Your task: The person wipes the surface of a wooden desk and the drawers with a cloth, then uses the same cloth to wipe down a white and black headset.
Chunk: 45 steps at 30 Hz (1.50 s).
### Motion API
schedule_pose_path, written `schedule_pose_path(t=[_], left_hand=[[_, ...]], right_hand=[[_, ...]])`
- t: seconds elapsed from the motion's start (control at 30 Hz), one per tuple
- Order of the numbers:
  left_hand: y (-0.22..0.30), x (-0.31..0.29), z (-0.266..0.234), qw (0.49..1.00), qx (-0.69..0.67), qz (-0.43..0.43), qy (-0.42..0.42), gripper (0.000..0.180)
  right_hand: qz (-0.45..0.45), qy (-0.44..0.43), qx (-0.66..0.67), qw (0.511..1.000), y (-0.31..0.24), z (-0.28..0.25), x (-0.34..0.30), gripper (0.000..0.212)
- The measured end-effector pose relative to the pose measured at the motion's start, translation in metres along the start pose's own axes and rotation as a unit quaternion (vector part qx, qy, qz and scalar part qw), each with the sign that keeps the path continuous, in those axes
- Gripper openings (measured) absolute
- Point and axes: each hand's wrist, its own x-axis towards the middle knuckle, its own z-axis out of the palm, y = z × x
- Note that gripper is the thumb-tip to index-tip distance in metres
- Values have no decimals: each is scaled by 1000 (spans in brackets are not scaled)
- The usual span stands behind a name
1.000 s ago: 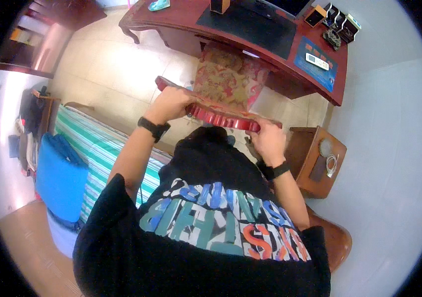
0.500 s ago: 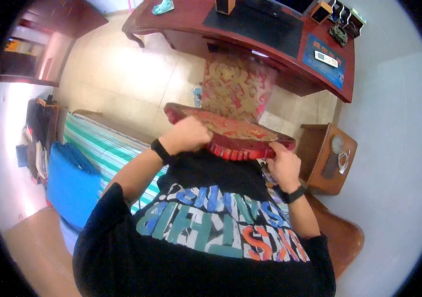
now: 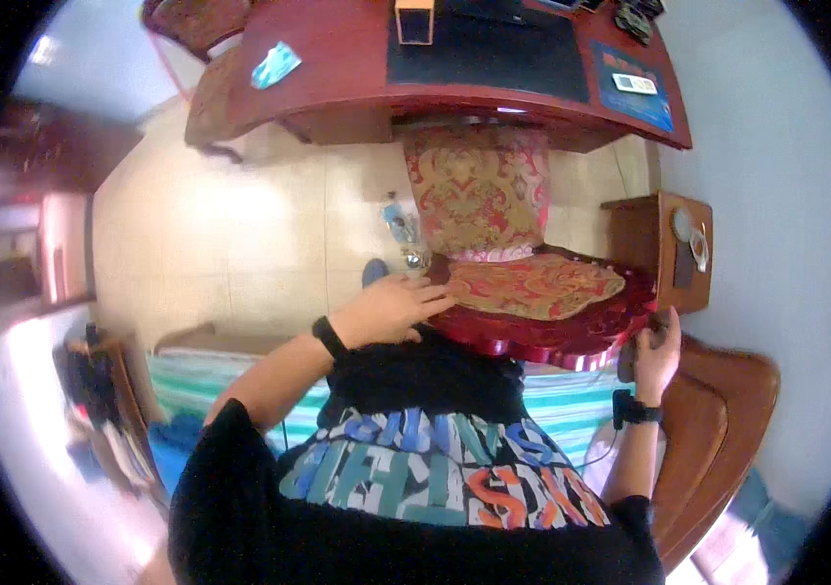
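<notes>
1. The person holds a red chair (image 3: 532, 312) in front of the body, with its padded seat, patterned in gold and red, facing up and its patterned backrest standing on the far side toward the worktop (image 3: 337, 88).
2. The left hand (image 3: 391, 310) lies on the left front edge of the seat, fingers stretched flat along the rim with the palm down; its grip is loose, a resting press more than a closed clasp. A black band sits on that wrist.
3. The right hand (image 3: 657, 341) is at the right edge of the seat frame, fingers curled against the red rim; how tightly the grip closes on the frame cannot be told, as the fingers are partly hidden behind it. A black watch is on that wrist.
4. The chair sits between the person's chest and the curved red-brown worktop, above the pale tiled floor (image 3: 240, 224).
5. On the worktop lie a dark mat (image 3: 488, 49), a small orange box (image 3: 414, 19) and a light blue packet (image 3: 274, 64).
6. A small wooden side table (image 3: 659, 244) stands just right of the chair, and a striped green cloth (image 3: 240, 380) shows below the left arm.
</notes>
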Motion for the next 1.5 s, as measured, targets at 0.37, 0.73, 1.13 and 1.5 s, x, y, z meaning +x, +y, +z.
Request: schedule_pose_path(t=[0.37,0.73,1.13,1.5], left_hand=[[-14,33,50,989,-7,125,78,55],[-22,32,36,988,76,133,23,50],[-53,20,3,980,82,126,-134,58],[-52,50,32,960,-3,263,-96,74]], right_hand=[[246,-170,505,810,-18,7,-71,22],[364,-103,672,637,-70,29,-78,19],[341,-115,382,851,-148,4,-103,38],[441,-20,-86,893,-199,-1,-97,59]])
